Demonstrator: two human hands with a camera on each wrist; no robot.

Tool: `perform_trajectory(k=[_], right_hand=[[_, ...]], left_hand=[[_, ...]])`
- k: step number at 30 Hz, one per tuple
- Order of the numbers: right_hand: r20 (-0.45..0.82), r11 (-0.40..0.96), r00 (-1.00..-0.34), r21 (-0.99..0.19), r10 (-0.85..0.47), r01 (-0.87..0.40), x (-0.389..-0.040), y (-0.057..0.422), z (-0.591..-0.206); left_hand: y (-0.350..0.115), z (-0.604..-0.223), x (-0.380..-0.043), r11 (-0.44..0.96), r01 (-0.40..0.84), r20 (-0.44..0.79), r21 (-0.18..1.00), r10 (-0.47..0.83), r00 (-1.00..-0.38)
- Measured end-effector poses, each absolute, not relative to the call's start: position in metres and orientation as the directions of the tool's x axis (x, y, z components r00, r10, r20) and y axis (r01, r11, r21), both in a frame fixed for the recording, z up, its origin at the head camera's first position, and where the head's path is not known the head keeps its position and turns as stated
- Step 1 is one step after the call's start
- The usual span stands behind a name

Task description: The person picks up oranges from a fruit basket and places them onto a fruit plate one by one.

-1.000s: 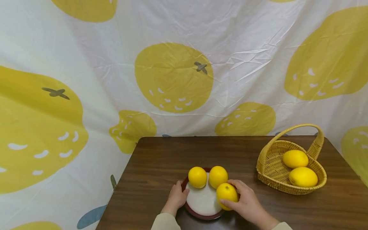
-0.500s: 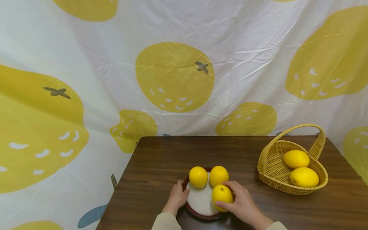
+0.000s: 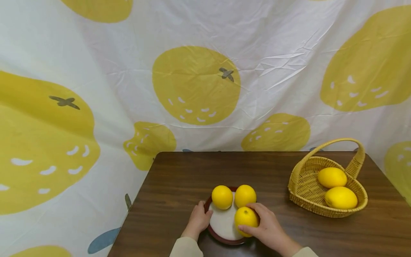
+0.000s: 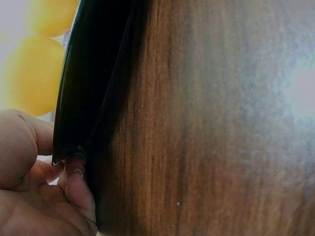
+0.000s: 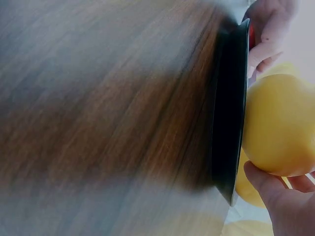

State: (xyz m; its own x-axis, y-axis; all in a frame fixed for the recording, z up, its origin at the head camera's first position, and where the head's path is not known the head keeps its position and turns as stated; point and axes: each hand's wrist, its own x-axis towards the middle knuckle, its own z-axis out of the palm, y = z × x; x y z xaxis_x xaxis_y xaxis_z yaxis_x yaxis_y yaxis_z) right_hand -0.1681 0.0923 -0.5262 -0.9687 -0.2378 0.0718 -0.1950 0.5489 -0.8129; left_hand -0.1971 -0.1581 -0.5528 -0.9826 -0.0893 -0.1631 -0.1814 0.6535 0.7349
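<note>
A plate (image 3: 221, 225) with a white face and dark red rim lies on the table. My left hand (image 3: 197, 219) holds its left rim; in the left wrist view the thumb is over the edge and fingertips (image 4: 78, 189) are beneath. My right hand (image 3: 269, 226) grips a yellow lemon (image 3: 246, 220) at the plate's right front, thumb in front and fingers behind. In the right wrist view this lemon (image 5: 280, 125) appears right at the plate's dark edge (image 5: 231, 113). Two more lemons, one at back left (image 3: 222, 197) and one at back right (image 3: 245, 195), sit on the plate.
A wicker basket (image 3: 308, 206) with a tall arched handle stands to the right on the dark wooden table (image 3: 179, 171). It holds two lemons, one behind (image 3: 332, 177) and one in front (image 3: 341, 197). A fruit-printed cloth (image 3: 199, 28) hangs behind the table.
My right hand has moved left with the lemon, further over the plate and close to the back right lemon. The left hand keeps its hold on the plate.
</note>
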Motion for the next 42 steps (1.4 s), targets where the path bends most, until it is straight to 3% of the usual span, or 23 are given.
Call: perform_trajectory(k=[42], right_hand=[[0.128,0.483,-0.944,-0.833,-0.304,-0.268,-0.166,0.066,-0.536]], left_hand=[[-0.159,-0.554,-0.196,0.670,-0.153,-0.141,0.727,-0.072,-0.987]])
